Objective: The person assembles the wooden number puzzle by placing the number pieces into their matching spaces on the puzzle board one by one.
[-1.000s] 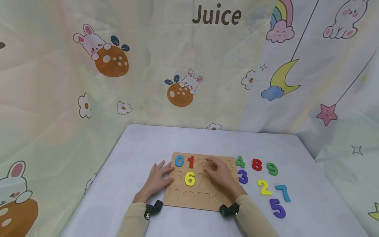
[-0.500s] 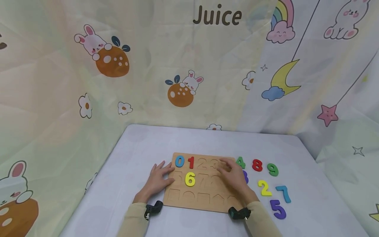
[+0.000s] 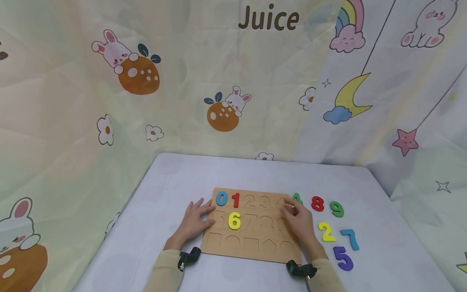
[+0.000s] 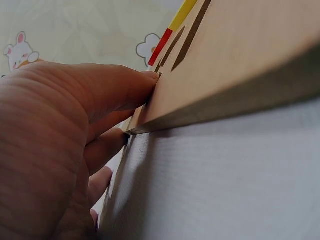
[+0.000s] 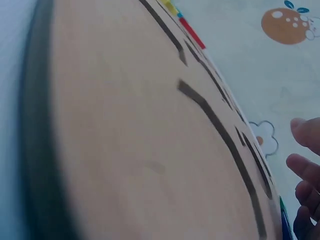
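My left hand (image 3: 195, 219) rests at the left edge of a wooden number puzzle board (image 3: 251, 253), fingers spread. In the left wrist view its thumb (image 4: 125, 85) lies on the board's top face and the fingertips meet the edge. A blue 0 (image 3: 221, 198), a red 1 (image 3: 235, 200) and a yellow 6 (image 3: 234, 221) sit on the board. My right hand (image 3: 300, 221) hovers over the board's right end with bent, loose fingers and nothing between them. It partly covers a green 4 (image 3: 297, 198) and hides the purple 3. In the right wrist view the fingertips (image 5: 302, 165) are apart.
Loose on the white table (image 3: 189, 174), right of the board, lie a red 8 (image 3: 318, 203), green 9 (image 3: 336, 209), yellow 2 (image 3: 326, 232), blue 7 (image 3: 351, 239) and purple 5 (image 3: 343, 258). A printed cloth (image 3: 182, 109) hangs behind and around the table.
My right hand has moved rightward across the board, from the top-row 2 recess to the right edge, uncovering the 2 and 3 recesses and covering the purple 3. My left hand has stayed put.
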Demonstrator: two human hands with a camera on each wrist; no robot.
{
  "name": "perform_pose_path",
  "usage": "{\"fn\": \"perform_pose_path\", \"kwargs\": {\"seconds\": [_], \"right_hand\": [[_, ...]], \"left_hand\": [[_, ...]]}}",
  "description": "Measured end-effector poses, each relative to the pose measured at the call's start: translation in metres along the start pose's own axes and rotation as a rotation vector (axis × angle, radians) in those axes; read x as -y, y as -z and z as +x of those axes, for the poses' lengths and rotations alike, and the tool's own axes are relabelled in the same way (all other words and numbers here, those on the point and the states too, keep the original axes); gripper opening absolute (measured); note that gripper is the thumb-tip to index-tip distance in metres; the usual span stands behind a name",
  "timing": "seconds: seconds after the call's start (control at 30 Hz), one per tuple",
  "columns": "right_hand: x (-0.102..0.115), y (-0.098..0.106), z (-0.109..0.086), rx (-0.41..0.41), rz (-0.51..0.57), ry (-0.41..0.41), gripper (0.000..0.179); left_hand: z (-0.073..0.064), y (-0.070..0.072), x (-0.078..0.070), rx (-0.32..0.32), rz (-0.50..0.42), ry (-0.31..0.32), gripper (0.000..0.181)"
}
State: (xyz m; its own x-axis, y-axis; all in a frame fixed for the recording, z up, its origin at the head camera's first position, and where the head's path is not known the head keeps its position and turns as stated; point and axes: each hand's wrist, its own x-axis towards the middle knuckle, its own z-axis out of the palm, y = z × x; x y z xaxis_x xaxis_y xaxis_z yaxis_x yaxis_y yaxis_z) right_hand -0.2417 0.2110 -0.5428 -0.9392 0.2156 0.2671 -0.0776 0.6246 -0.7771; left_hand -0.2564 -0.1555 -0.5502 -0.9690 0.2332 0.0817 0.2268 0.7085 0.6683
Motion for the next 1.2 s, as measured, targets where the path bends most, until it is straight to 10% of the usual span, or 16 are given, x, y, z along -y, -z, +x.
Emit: {"fn": "perform_pose_path", "kwargs": {"seconds": [0.83, 1.2], "right_hand": [[-0.022, 0.036, -0.008, 0.038, -0.166, -0.15, 0.045], [-0.028, 0.055, -0.014, 0.273, -0.227, -0.122, 0.054]], "left_hand": [[0.002, 0.001, -0.001, 0.0, -0.006, 0.015, 0.049], [-0.003, 0.001, -0.002, -0.008, -0.004, 0.03, 0.048]]}}
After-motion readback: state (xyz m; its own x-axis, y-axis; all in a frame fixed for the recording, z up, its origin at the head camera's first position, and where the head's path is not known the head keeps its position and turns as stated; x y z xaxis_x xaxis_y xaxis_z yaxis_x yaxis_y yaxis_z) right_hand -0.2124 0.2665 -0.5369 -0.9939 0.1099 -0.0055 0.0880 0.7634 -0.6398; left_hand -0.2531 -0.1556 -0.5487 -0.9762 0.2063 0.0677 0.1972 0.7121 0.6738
